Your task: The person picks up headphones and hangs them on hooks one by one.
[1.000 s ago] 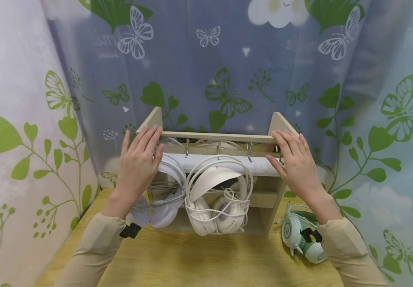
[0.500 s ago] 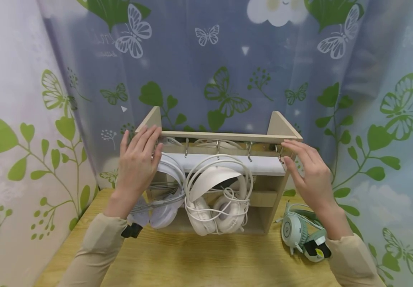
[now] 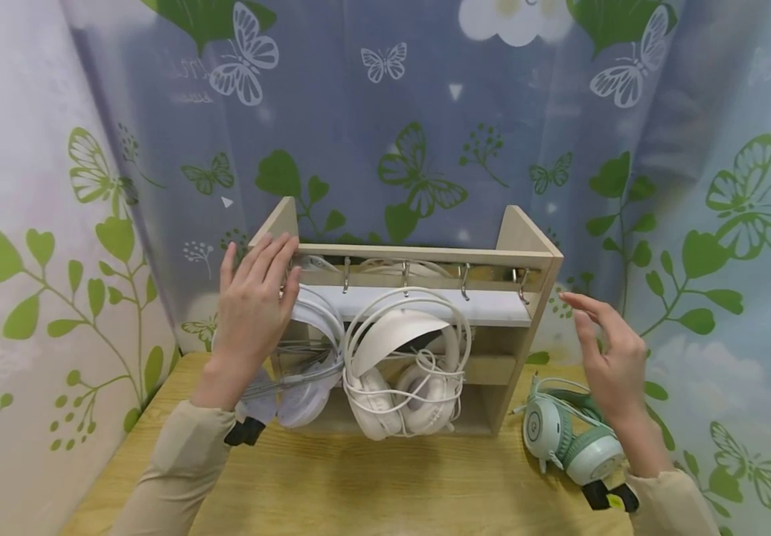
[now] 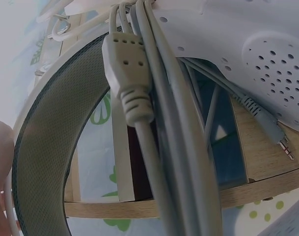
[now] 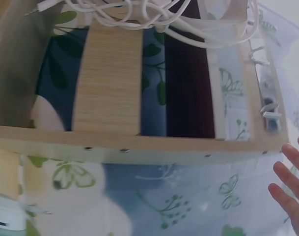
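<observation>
My left hand (image 3: 251, 305) rests with extended fingers on the upper left corner of a wooden rack (image 3: 392, 251), above a pale headset (image 3: 308, 391) hanging there with its bundled cable. Close up in the left wrist view are that headset's mesh-lined headband (image 4: 46, 128) and grey cables (image 4: 164, 108). A white headset (image 3: 405, 380), its cord wound around it, hangs from a middle hook. My right hand (image 3: 613, 365) is in the air right of the rack, holding nothing, its fingers loosely bent. Below it a mint-green headset (image 3: 569, 435) lies on the table.
Several metal hooks (image 3: 466, 281) line the rack's front bar; those toward the right bear nothing. A white shelf (image 3: 493, 307) and open compartments sit beneath. The rack stands on a wood-grain table (image 3: 359, 484), with patterned curtains (image 3: 359, 112) behind and at both sides.
My right hand has left the rack's upper right corner and moved right and down, over the mint-green headset. My left hand has stayed on the left corner.
</observation>
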Demonstrator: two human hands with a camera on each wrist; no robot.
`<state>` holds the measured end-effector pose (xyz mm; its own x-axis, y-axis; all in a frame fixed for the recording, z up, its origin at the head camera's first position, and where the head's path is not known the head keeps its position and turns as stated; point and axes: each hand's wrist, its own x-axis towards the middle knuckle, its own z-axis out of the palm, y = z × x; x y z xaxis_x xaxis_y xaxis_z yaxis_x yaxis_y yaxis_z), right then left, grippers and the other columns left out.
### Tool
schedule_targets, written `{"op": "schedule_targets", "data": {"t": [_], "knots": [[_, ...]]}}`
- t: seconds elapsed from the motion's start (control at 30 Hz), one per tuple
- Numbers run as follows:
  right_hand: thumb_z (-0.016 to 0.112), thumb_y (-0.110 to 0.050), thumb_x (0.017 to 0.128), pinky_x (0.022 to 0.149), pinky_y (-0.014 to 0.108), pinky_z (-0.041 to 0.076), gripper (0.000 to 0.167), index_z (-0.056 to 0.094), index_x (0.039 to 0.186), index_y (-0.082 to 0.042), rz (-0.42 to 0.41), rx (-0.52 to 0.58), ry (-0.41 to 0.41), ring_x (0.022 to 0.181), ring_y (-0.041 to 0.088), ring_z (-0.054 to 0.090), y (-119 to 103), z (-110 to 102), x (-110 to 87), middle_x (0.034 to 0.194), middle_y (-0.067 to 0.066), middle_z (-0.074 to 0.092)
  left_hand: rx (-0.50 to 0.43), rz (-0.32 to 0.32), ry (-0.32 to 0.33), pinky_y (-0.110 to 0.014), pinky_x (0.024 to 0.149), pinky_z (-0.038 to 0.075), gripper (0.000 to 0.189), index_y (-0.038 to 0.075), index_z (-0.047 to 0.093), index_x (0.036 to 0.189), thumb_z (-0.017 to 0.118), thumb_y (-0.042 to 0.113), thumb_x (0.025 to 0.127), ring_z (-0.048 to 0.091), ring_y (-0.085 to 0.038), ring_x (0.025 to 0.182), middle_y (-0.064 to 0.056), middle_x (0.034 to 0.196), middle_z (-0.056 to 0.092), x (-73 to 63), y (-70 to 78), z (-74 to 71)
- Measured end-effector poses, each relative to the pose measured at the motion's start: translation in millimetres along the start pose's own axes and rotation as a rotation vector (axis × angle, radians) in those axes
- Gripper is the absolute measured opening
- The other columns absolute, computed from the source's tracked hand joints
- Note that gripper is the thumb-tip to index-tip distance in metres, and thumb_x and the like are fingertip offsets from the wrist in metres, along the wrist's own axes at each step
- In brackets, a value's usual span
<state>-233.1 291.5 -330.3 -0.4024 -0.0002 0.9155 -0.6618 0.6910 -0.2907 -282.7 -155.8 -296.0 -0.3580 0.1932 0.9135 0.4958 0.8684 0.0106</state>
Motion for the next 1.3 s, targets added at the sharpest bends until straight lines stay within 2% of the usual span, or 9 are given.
{"op": "schedule_targets", "data": {"t": [0.2, 0.3, 0.53, 0.73, 0.87, 1.03, 1.13, 1.3], "knots": [[0.052, -0.007, 0.105, 0.088, 0.006, 0.043, 0.029, 0.069, 0.129, -0.006, 0.183, 0.050, -0.023, 0.110, -0.007, 0.062, 16, -12, -23.2, 0.122, -0.001, 0.072, -0.002, 0.003, 0.005, -0.054, 0.124, 0.017, 0.041, 0.005, 0.059, 0.141, 0.055, 0.023, 0.104, 0.051, -0.034, 0.136, -0.013, 0.140, 0.061, 0.2, 0.5, -0.2], [0.052, -0.007, 0.106, 0.091, 0.005, 0.044, 0.028, 0.068, 0.129, -0.004, 0.251, 0.056, -0.032, 0.108, -0.007, 0.062, 29, -17, -34.7, 0.120, -0.009, 0.071, -0.002, 0.005, 0.013, -0.054, 0.124, 0.018, 0.040, 0.005, 0.059, 0.141, 0.055, 0.022, 0.104, 0.052, -0.034, 0.135, -0.014, 0.140, 0.061, 0.5, 0.4, -0.5], [0.052, -0.014, 0.107, 0.086, 0.001, 0.041, 0.027, 0.069, 0.124, -0.002, 0.355, -0.062, -0.042, 0.098, -0.018, 0.057, 62, -27, -63.9, 0.108, -0.033, 0.062, -0.007, 0.007, 0.021, -0.054, 0.124, 0.018, 0.041, 0.004, 0.060, 0.140, 0.055, 0.023, 0.104, 0.052, -0.034, 0.135, -0.014, 0.139, 0.062, 1.0, 0.8, -0.4], [0.051, -0.018, 0.108, 0.082, -0.001, 0.040, 0.029, 0.069, 0.126, -0.003, 0.455, -0.123, -0.079, 0.094, -0.022, 0.055, 78, -37, -83.7, 0.106, -0.038, 0.059, -0.012, 0.008, 0.030, -0.053, 0.124, 0.018, 0.041, 0.004, 0.060, 0.139, 0.055, 0.024, 0.104, 0.052, -0.034, 0.135, -0.014, 0.139, 0.062, 1.5, 0.9, 0.2], [0.048, -0.022, 0.109, 0.077, -0.001, 0.039, 0.034, 0.066, 0.128, -0.001, 0.509, -0.150, -0.137, 0.092, -0.025, 0.052, 91, -46, -95.2, 0.104, -0.044, 0.053, -0.011, 0.008, 0.026, -0.054, 0.124, 0.018, 0.041, 0.004, 0.060, 0.139, 0.054, 0.025, 0.104, 0.052, -0.035, 0.135, -0.015, 0.139, 0.062, 1.4, 0.7, 0.5], [0.045, -0.021, 0.110, 0.075, 0.002, 0.047, 0.040, 0.058, 0.133, 0.009, 0.555, -0.043, -0.204, 0.090, -0.024, 0.055, 109, -56, -108.6, 0.104, -0.043, 0.054, -0.016, 0.004, 0.026, -0.054, 0.123, 0.018, 0.041, 0.004, 0.061, 0.138, 0.053, 0.026, 0.104, 0.052, -0.035, 0.134, -0.015, 0.139, 0.062, 1.8, 1.1, 0.8], [0.043, -0.019, 0.110, 0.075, 0.004, 0.049, 0.039, 0.056, 0.135, 0.009, 0.586, 0.035, -0.219, 0.090, -0.021, 0.058, 119, -60, -117.8, 0.105, -0.041, 0.056, -0.020, 0.003, 0.030, -0.054, 0.123, 0.019, 0.041, 0.004, 0.061, 0.138, 0.054, 0.025, 0.104, 0.053, -0.034, 0.134, -0.014, 0.139, 0.062, 1.9, 1.4, 1.2], [0.042, -0.023, 0.111, 0.073, 0.002, 0.047, 0.043, 0.054, 0.136, 0.009, 0.647, 0.019, -0.253, 0.090, -0.022, 0.055, 130, -66, -131.3, 0.102, -0.043, 0.053, -0.019, 0.006, 0.034, -0.055, 0.123, 0.020, 0.041, 0.004, 0.061, 0.138, 0.055, 0.025, 0.103, 0.053, -0.035, 0.134, -0.014, 0.139, 0.062, 1.5, 1.6, 0.9]]}}
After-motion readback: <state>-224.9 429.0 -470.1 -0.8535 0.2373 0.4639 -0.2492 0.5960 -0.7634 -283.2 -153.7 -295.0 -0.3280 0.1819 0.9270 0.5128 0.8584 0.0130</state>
